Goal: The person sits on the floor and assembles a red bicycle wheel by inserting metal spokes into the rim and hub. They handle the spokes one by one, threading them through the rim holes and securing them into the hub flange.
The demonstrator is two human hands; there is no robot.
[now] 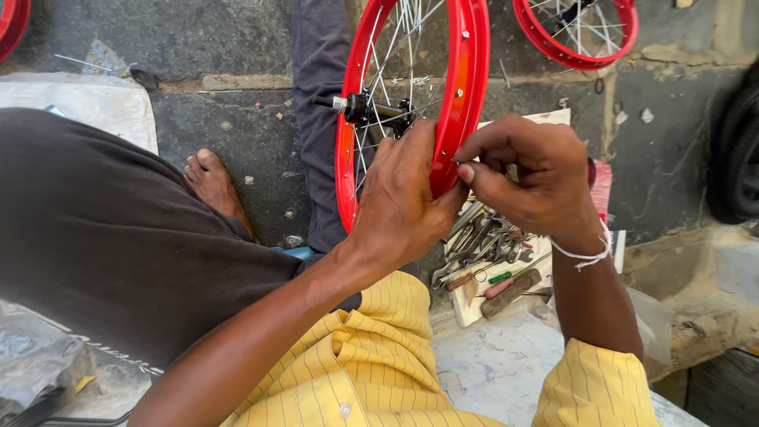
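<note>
A red bicycle wheel rim [468,71] with thin steel spokes [393,47] and a black hub [371,109] stands upright in front of me. My left hand [399,202] wraps around the rim's near edge and holds it. My right hand [528,178] is pinched, thumb and fingers together, against the rim's outer face; something small may be between the fingertips, but it is hidden.
A tray of wrenches and screwdrivers [494,269] lies on the ground under my right hand. A second red wheel [573,32] is at the top right. A bare foot [213,186] and dark trouser leg [320,119] are on the left. A black tyre [739,158] is at the right edge.
</note>
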